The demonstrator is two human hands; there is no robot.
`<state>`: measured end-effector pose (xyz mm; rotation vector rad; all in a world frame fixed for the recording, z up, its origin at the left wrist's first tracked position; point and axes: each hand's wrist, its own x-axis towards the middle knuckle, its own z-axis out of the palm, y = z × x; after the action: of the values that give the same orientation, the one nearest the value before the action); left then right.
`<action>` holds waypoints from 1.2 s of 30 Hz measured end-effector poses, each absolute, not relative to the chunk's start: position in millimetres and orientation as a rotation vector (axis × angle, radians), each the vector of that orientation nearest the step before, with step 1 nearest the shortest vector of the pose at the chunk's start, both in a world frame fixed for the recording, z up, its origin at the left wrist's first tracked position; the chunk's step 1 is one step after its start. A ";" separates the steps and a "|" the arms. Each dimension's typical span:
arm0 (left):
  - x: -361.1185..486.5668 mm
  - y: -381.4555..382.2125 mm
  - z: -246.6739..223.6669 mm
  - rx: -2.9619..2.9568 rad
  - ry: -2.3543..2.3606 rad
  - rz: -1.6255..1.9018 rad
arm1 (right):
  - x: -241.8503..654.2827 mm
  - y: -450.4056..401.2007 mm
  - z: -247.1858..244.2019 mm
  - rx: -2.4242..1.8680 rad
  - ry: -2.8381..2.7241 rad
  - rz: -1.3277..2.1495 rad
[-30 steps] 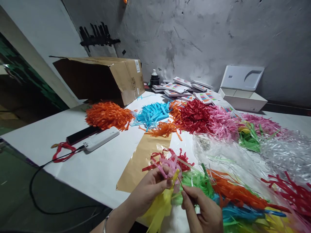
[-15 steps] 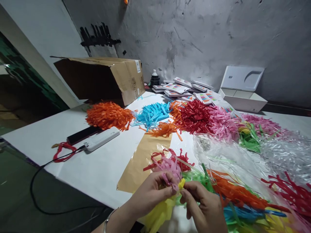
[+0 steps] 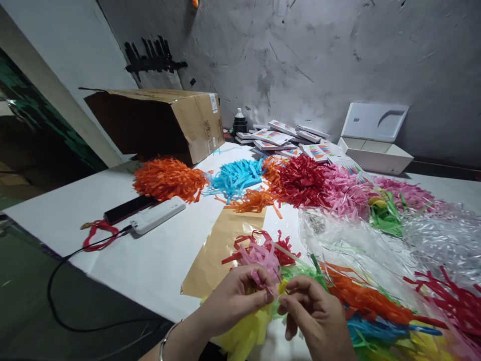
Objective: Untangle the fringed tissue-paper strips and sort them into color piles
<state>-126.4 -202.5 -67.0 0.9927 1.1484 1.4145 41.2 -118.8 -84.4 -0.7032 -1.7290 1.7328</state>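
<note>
- Two bare hands, head view, meet low in the middle, over the front of the white table [image 3: 135,265].
- Left hand [image 3: 238,296]: thumb and index finger pinch pink paper strips [image 3: 261,256], gathered at the tips; the yellow paper fringe [image 3: 246,333] hangs just below that palm.
- Right hand [image 3: 315,313]: thumb and forefinger nearly together beside a small yellow tip, other fingers curled; whether they grip it, I cannot tell.
- And the edge! The table's near edge slants down rightward and passes behind the left forearm, so part of the yellow fringe hangs out past it.
- Room to the left: plain white tabletop between the kraft envelope [image 3: 208,265] and the white power bank [image 3: 160,215], which sits well apart from the hands.
- Tight on the right, folks: green strips [image 3: 300,272] just beyond the fingers, then an orange bundle [image 3: 364,293] beside the right hand, blue strips [image 3: 372,328] below it.
- Straight ahead, red strips [image 3: 287,253] lie close; farther back, a row of pompoms runs across, an orange pompom [image 3: 169,179] at its left end.
</note>
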 end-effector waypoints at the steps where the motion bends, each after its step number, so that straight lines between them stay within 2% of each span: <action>1: -126.7 -203.0 -66.1 1.029 1.166 1.396 | 41.2 -117.3 -83.4 -0.716 -1.663 1.833; 4: -127.7 -203.9 -65.0 1.143 1.239 1.362 | 40.8 -115.8 -83.6 -0.661 -1.667 1.922; 7: -127.1 -202.7 -63.6 1.239 1.365 1.406 | 38.0 -120.1 -85.5 -0.612 -1.811 1.757; 13: -131.8 -198.7 -53.7 1.516 1.599 1.463 | 40.6 -114.9 -83.9 -0.489 -2.103 1.006; 17: -148.1 -202.2 -49.7 1.281 1.746 1.686 | 73.6 -80.3 -86.7 -0.551 -2.283 0.499; 21: -147.1 -202.8 -51.8 1.216 1.753 1.701 | 92.6 -64.3 -82.9 -0.653 -2.281 0.011; 23: -137.0 -200.6 -53.6 1.271 1.719 1.664 | 81.5 -75.5 -75.7 -0.565 -2.276 0.041; 26: -121.8 -197.9 -55.9 1.353 1.636 1.617 | 49.6 -101.7 -66.7 -0.346 -2.268 0.317; 30: -123.1 -201.3 -58.7 1.344 1.591 1.548 | 31.1 -109.1 -73.1 -0.387 -2.180 0.628; 36: -140.4 -208.8 -62.0 1.347 1.684 1.396 | 62.4 -80.4 -92.9 -0.633 -2.139 0.354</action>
<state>-140.4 -208.8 -62.0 1.3472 1.6839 1.3962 62.4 -80.4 -92.9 -0.6334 -2.1388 0.3545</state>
